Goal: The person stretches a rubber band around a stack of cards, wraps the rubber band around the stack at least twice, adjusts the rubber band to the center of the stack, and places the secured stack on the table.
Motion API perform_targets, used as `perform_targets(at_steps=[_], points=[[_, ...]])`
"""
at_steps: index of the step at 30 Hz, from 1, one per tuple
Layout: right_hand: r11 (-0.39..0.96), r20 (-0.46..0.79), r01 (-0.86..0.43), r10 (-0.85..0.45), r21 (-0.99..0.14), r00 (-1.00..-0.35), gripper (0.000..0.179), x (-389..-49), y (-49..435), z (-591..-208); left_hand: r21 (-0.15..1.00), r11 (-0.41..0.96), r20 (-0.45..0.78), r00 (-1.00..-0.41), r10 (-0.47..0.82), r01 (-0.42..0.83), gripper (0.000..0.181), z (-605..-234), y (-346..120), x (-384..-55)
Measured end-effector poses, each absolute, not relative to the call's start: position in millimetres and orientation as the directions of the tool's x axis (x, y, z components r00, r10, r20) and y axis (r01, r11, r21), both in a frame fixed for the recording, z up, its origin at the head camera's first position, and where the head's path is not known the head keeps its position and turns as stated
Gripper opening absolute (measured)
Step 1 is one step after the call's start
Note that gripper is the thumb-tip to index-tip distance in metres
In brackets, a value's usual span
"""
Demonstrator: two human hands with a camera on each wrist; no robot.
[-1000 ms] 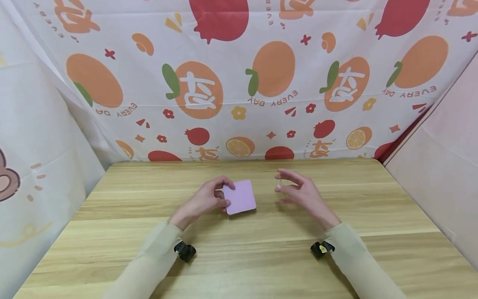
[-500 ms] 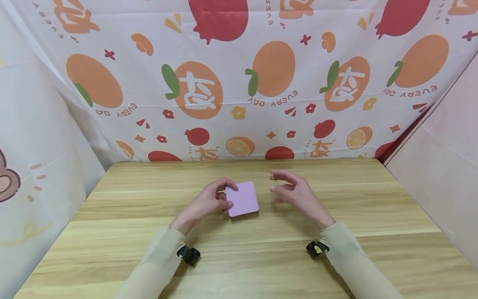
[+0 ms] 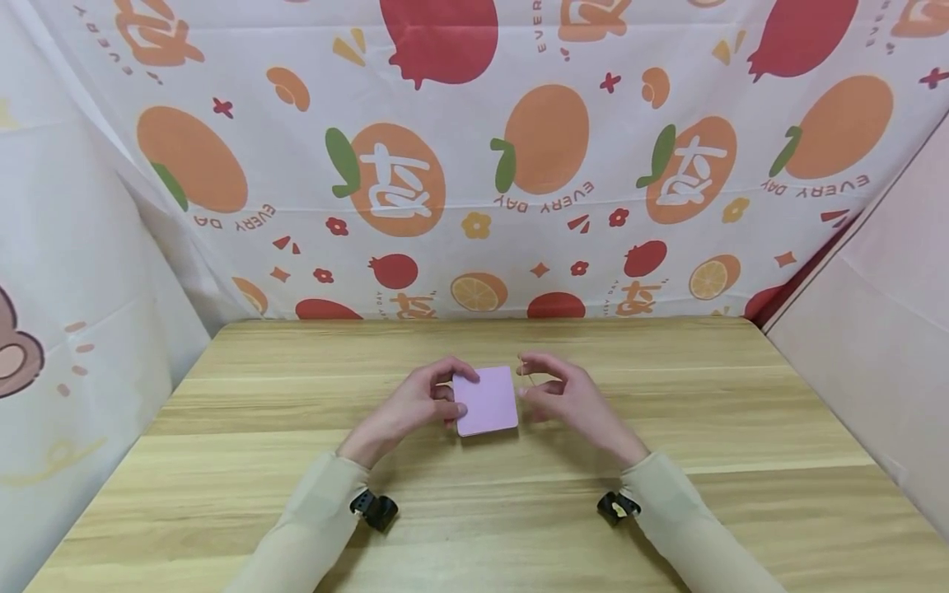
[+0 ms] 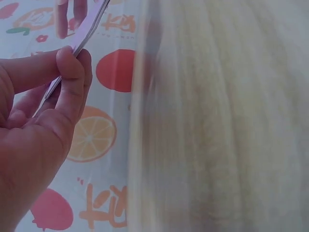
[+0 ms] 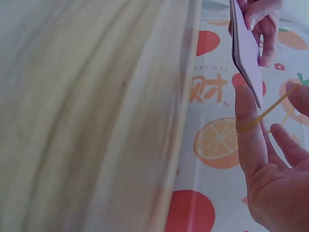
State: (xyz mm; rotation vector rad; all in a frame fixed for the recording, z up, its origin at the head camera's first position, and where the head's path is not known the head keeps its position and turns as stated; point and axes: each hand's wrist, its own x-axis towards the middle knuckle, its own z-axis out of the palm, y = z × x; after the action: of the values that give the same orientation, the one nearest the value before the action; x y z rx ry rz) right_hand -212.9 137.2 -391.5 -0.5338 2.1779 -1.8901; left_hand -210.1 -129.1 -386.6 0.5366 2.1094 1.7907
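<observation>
My left hand (image 3: 406, 412) grips a thin stack of lilac square cards (image 3: 489, 402) by its left edge, thumb on the top face. In the left wrist view the stack (image 4: 87, 30) is edge-on, pinched between thumb and fingers. Just beyond the stack's right edge, my right hand (image 3: 582, 408) has its thumb and fingers spread apart. A yellow rubber band (image 5: 273, 106) is looped over them and stretched across the gap. In the right wrist view, the stack's lower corner overlaps the banded finger (image 5: 252, 145). Layered edges of the cards (image 5: 240, 60) show there.
Both hands are above a light wooden table (image 3: 474, 527). A fruit-print cloth (image 3: 474, 165) hangs along its back edge, with pale cloths at the left and right sides. Each wrist wears a black strapped device, such as the one on the right wrist (image 3: 617, 507).
My right hand has moved left with the stretched rubber band, up to the stack's right edge. The left hand and the cards have shifted slightly right and nearer to me.
</observation>
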Motion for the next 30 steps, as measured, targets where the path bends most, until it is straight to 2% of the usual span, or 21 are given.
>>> perform_targets(at_steps=[16, 23, 30], points=[[0.152, 0.073, -0.154, -0.44, -0.976, -0.895, 0.052, -209, 131, -387, 0.987, 0.135, -0.002, -0.849, 0.529, 0.082, 0.039, -380, -118, -202], [0.148, 0.083, -0.171, -0.467, -0.974, -0.881, 0.049, -209, 129, -390, 0.989, 0.097, 0.046, -0.848, 0.529, 0.113, 0.04, -380, -118, -201], [0.16, 0.098, -0.186, -0.44, -0.969, -0.892, 0.046, -208, 129, -388, 0.997, 0.049, 0.034, -0.877, 0.48, 0.065, 0.057, -378, -115, -201]])
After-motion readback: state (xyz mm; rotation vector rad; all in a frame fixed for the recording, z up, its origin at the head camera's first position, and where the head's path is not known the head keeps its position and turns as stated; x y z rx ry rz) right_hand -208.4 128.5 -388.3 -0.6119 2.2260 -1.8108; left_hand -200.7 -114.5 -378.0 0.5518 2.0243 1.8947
